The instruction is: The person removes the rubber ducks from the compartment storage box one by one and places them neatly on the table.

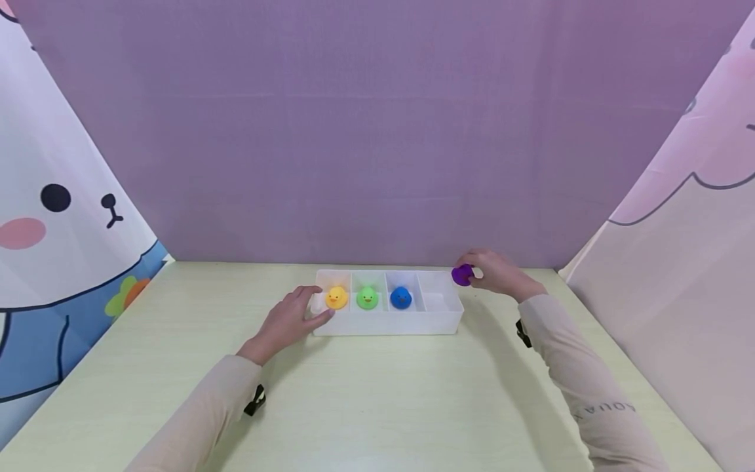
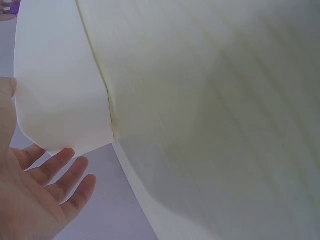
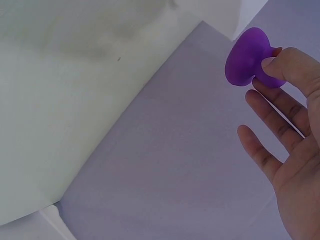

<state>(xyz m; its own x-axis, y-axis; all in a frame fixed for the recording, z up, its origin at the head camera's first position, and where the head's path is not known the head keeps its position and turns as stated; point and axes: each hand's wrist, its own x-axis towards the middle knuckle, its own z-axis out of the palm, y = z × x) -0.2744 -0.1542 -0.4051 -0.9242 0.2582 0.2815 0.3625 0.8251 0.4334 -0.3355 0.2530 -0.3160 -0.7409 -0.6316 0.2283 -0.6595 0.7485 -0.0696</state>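
A purple curtain (image 1: 377, 131) and printed sheets (image 1: 59, 275) enclose a pale table (image 1: 377, 400) bearing a white box (image 1: 386, 324). The left hand (image 1: 289, 320), fingers apart, touches the box's left end; the right hand (image 1: 498, 272) pinches a purple toy (image 1: 463, 275) near its back right corner. The right wrist camera alone reveals the other fingers spread, the thumb covering part of the toy. Only the head view shows a yellow duck (image 1: 336, 298), green duck (image 1: 367, 298) and blue duck (image 1: 401, 298) in separate compartments; the box's wall hides them from the left wrist.

Dark lettering (image 1: 610, 408) on beige right sleeve (image 1: 569, 367), along forearm: seems to read "AQUA", X-like mark beside; exact spelling unclear.
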